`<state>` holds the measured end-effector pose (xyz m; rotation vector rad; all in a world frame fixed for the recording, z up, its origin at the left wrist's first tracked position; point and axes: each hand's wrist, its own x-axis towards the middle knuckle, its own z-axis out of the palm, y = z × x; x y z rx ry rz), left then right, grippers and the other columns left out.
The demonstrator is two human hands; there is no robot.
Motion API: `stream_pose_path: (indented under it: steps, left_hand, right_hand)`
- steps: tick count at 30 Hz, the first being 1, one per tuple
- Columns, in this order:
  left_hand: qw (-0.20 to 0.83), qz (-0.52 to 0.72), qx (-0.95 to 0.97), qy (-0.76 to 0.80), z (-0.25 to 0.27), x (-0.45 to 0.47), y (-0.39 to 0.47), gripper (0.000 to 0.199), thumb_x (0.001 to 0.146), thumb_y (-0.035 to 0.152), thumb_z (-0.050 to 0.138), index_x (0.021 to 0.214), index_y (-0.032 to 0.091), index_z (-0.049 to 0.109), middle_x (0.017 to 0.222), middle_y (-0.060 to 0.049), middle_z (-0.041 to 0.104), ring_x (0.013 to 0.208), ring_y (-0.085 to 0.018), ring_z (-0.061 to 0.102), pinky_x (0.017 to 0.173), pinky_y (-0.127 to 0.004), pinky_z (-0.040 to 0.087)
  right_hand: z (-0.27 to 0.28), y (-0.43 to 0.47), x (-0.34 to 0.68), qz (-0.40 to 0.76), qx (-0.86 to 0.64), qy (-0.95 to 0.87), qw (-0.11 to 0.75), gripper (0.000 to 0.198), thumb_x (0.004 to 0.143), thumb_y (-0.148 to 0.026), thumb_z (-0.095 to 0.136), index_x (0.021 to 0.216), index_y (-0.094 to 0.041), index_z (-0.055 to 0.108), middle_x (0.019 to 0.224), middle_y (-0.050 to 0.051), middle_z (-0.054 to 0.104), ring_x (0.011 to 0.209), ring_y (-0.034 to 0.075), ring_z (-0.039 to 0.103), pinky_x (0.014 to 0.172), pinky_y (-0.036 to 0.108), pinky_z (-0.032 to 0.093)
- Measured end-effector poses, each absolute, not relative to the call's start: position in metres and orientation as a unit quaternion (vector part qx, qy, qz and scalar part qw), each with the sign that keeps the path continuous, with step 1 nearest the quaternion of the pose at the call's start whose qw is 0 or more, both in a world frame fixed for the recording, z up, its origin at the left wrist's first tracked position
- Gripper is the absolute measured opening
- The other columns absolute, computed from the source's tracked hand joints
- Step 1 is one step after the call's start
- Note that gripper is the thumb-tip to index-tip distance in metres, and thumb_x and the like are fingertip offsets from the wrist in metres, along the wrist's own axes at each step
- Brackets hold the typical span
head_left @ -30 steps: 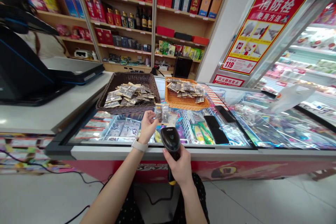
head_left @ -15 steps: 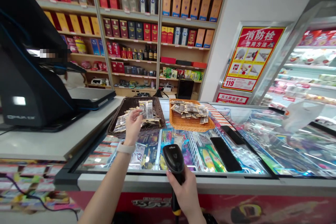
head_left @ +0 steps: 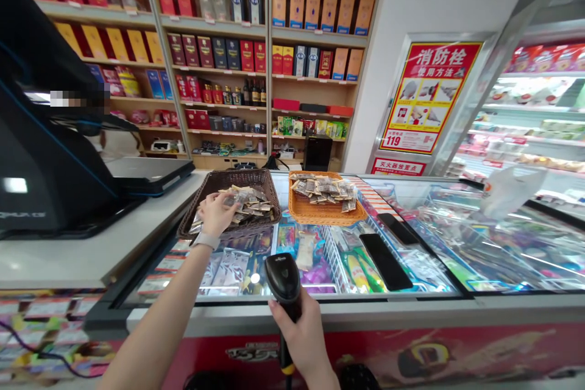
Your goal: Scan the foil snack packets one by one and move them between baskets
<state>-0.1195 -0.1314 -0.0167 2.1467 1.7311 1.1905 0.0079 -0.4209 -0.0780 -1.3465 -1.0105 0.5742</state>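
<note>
My left hand, with a light band at the wrist, is inside the dark brown woven basket. Its fingers are bent around a small clear packet at the left side of a pile of similar packets. What is printed on them is too small to read. In my right hand is a black barcode scanner, held upright by its handle in front of the freezer edge. Right of the dark basket stands an orange woven basket with more small packets.
Both baskets stand on the glass top of a chest freezer. Two black phones lie to the right, near a white plastic bag. A black checkout machine occupies the left counter. Shelves of boxes rise behind.
My left hand has moved lower and to the left in the dark basket; the packet that stood raised at its fingertips now no longer shows there. The scanner stays in my right hand.
</note>
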Motion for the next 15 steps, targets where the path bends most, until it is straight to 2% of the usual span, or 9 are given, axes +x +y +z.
stream_pose_path:
  steps: [5, 8, 12, 15]
  left_hand:
    - [0.008, 0.493, 0.720, 0.488, -0.012, -0.112, -0.149, 0.034, 0.089, 0.037, 0.056, 0.115, 0.017, 0.065, 0.122, -0.016, 0.061, 0.122, -0.035, 0.051, 0.108, -0.050, 0.037]
    - [0.030, 0.509, 0.756, 0.410, -0.009, -0.082, -0.171, 0.026, 0.089, 0.034, 0.056, 0.109, 0.019, 0.063, 0.115, -0.012, 0.065, 0.116, -0.031, 0.055, 0.107, -0.047, 0.038]
    - [0.133, 0.492, 0.803, 0.308, -0.008, -0.011, -0.188, 0.023, 0.085, 0.032, 0.059, 0.105, 0.021, 0.063, 0.113, -0.011, 0.066, 0.111, -0.029, 0.058, 0.104, -0.044, 0.042]
    - [0.284, 0.457, 0.790, 0.295, -0.014, 0.048, -0.177, 0.026, 0.073, 0.026, 0.069, 0.098, 0.022, 0.062, 0.107, -0.010, 0.068, 0.100, -0.027, 0.063, 0.096, -0.039, 0.047]
  right_hand:
    - [-0.080, -0.430, 0.036, 0.199, -0.598, -0.388, 0.672, 0.042, 0.083, -0.053, 0.072, 0.095, -0.014, 0.078, 0.079, 0.009, 0.078, 0.073, 0.026, 0.069, 0.066, 0.029, 0.053]
    - [-0.080, -0.439, 0.059, 0.174, -0.612, -0.352, 0.687, 0.042, 0.083, -0.054, 0.072, 0.091, -0.013, 0.077, 0.076, 0.008, 0.077, 0.071, 0.025, 0.069, 0.065, 0.030, 0.053]
    - [-0.084, -0.453, 0.086, 0.155, -0.620, -0.312, 0.703, 0.039, 0.082, -0.053, 0.074, 0.087, -0.014, 0.076, 0.070, 0.006, 0.074, 0.068, 0.025, 0.069, 0.065, 0.030, 0.054]
    - [-0.090, -0.461, 0.101, 0.142, -0.631, -0.293, 0.704, 0.040, 0.082, -0.054, 0.074, 0.085, -0.014, 0.076, 0.067, 0.006, 0.073, 0.066, 0.025, 0.068, 0.063, 0.030, 0.055]
